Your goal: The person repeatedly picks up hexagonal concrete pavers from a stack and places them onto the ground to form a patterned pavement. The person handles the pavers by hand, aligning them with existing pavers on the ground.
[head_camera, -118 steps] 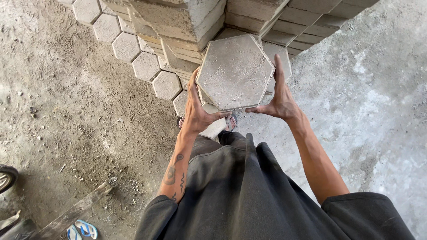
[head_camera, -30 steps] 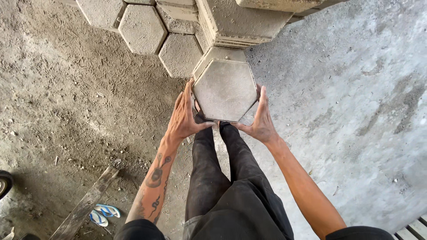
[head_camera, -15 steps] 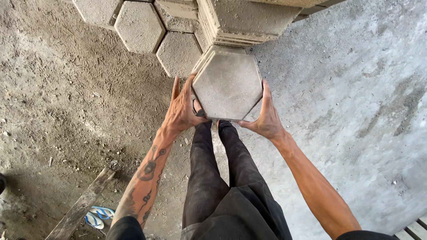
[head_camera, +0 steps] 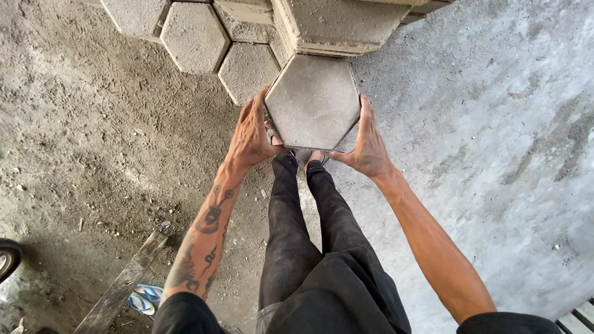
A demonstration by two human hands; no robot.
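I hold a grey hexagonal concrete paving block (head_camera: 314, 102) flat between both palms, in front of my legs. My left hand (head_camera: 250, 133) presses its left side and my right hand (head_camera: 366, 143) grips its right side. The block's far edge sits just below a tall stack of concrete blocks (head_camera: 343, 21). Whether it touches the stack I cannot tell. My feet are mostly hidden under the block.
Hexagonal pavers (head_camera: 195, 37) lie laid in a row on the sandy ground at the upper left. A wooden plank (head_camera: 120, 287) and a blue sandal (head_camera: 143, 300) lie at the lower left. A dark wheel edge (head_camera: 7, 256) shows at the left border. Grey concrete floor (head_camera: 495, 124) spreads to the right.
Both hands have carried the hexagonal block forward and lower, from near my waist to just under the stack's front edge.
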